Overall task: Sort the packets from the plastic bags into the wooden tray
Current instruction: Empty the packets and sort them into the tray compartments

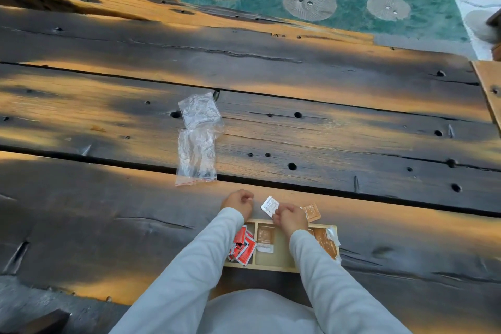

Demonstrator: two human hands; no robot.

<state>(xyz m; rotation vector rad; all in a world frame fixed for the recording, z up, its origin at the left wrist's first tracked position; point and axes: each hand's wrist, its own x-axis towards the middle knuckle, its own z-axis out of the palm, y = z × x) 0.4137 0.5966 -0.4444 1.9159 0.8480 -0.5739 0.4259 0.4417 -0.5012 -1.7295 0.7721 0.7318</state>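
Note:
A wooden tray (273, 268) with three compartments lies at the near edge of the dark plank table. Red packets (242, 245) fill its left compartment, a brown and a white packet (265, 237) lie in the middle one, and brown packets (326, 243) sit in the right one. My right hand (290, 217) hovers over the tray's far rim, shut on a white packet (269, 205). A brown packet (311, 211) lies just right of it. My left hand (238, 203) is curled shut beyond the tray with nothing visible in it. Two clear plastic bags (198, 141) lie farther out.
The table (352, 130) is made of wide weathered planks with gaps, knot holes and cracks. Beyond its far edge runs a green floor with round stone discs (309, 3). A lighter wooden board (488, 87) sits at the right edge.

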